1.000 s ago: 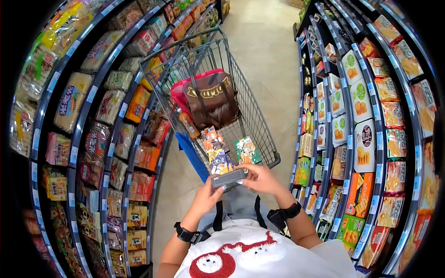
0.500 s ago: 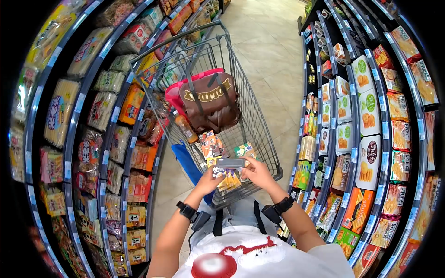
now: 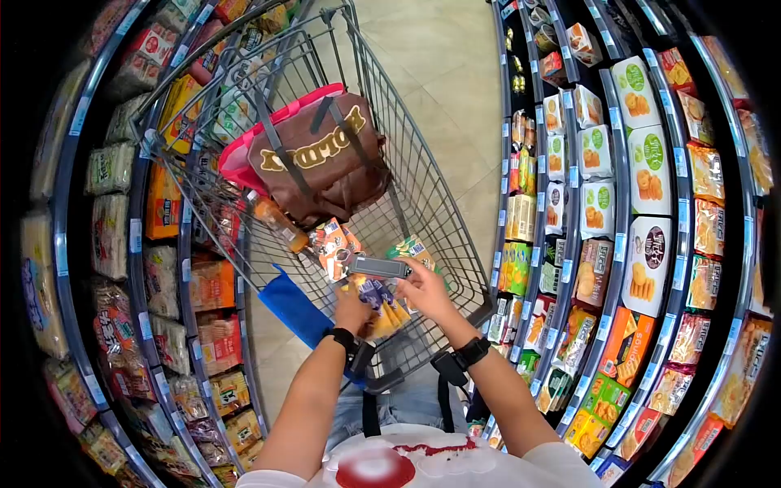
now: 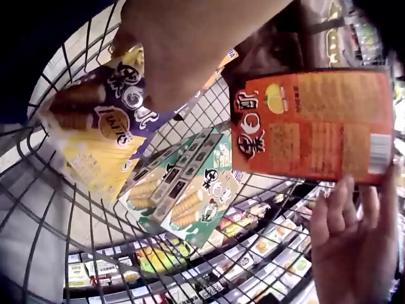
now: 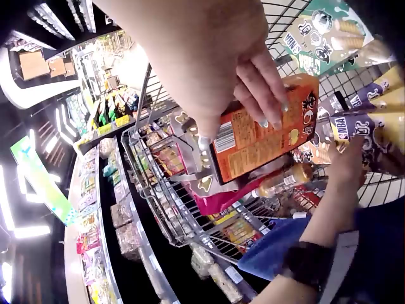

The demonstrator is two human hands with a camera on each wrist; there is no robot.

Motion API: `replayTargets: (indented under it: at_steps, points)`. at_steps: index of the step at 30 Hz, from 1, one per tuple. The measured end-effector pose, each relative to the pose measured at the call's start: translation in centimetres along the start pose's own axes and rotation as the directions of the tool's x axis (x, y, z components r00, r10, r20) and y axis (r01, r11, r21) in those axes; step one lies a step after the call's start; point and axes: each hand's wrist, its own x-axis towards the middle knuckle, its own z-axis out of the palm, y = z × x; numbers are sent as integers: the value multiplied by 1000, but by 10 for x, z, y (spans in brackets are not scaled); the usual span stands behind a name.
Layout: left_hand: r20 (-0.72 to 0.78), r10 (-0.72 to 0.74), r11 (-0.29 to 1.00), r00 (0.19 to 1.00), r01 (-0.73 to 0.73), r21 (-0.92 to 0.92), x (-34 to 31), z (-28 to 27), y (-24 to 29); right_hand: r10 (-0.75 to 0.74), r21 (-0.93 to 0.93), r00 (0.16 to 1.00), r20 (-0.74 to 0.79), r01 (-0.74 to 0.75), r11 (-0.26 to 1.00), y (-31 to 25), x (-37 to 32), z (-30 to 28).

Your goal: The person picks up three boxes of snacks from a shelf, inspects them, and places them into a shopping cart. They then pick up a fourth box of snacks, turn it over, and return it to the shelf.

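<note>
My right hand [image 3: 427,291] holds an orange snack box [image 5: 266,136] by one end above the cart, its printed back with a barcode showing in the right wrist view. In the head view only the box's dark narrow side shows. My left hand [image 3: 352,309] reaches down into the cart and grips the edge of a purple-and-yellow snack box [image 4: 117,117], some fingers hidden behind it. Green wafer-roll boxes [image 4: 190,190] lie beside that box. An orange-and-white box [image 3: 332,248] rests farther in.
The wire shopping cart [image 3: 443,203] also carries a brown bag [image 3: 321,154] with pink edging and an orange drink bottle [image 3: 278,224]. Blue cloth [image 3: 297,309] hangs at its left side. Packed snack shelves [image 3: 622,268] line both sides of the tiled aisle [image 3: 439,73].
My left hand has left the orange box and moved down to the purple-and-yellow box. The right hand keeps the orange box. In the head view, the cart has shifted left and nearer.
</note>
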Motion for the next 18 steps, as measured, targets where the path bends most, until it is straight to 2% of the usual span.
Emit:
replayTargets:
  at_steps: [5,6,9,10,13,14,15,17,18]
  points:
    - [193,-33,985,981,-1,173,5,-10,5,26,23,1000,3,-26,999,11,11,2]
    - [126,-47,992,991,32,120,10,-10,4,40,15,999,0,-40,999,9,13,3]
    - [-182,-128,966,975,81,-244,44,1,-15,17,-38,1000,-8,-17,999,20,25,7]
    - [-167,-166,955,972,117,-271,67,2,-25,-2,-60,1000,-13,2,998,27,31,8]
    - [29,-400,686,916,320,-653,136,20,-64,-35,-9,999,34,35,999,40,49,17]
    - [98,-365,570,926,305,-763,144,17,-67,-24,220,999,37,15,975,39,53,25]
    - [161,-322,436,933,297,-850,149,14,-70,-5,232,998,67,-11,973,43,58,29]
    - [266,-216,131,940,298,-946,156,11,-80,-86,25,994,68,84,996,62,71,41]
    - [244,-234,-112,941,223,-968,150,7,-69,-90,-15,994,64,91,996,59,74,45]
